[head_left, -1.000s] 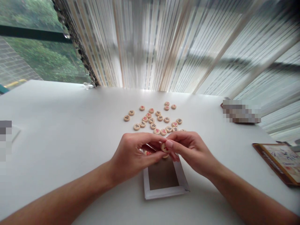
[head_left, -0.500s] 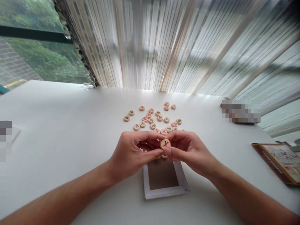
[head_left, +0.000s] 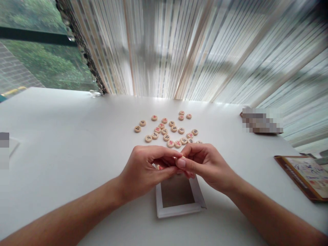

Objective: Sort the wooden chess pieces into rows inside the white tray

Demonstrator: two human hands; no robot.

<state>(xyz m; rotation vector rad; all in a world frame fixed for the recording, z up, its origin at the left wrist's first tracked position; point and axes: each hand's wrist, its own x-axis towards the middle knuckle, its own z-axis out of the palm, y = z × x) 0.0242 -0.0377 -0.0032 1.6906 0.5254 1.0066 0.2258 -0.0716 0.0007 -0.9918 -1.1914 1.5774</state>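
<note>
Being pinched by the left hand (head_left: pixel 139 167) and the right hand (head_left: pixel 207 162), a mostly hidden disc (head_left: pixel 182 157) is being held within the grip, above the white-rimmed tray (head_left: pixel 179 209), and might be dropped among the scattered discs (head_left: pixel 170 143) beyond, were its edge being pressed unevenly.

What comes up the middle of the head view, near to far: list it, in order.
Near rim of the white tray → left hand and right hand, level with each other → scattered round pieces → striped curtain.
</note>
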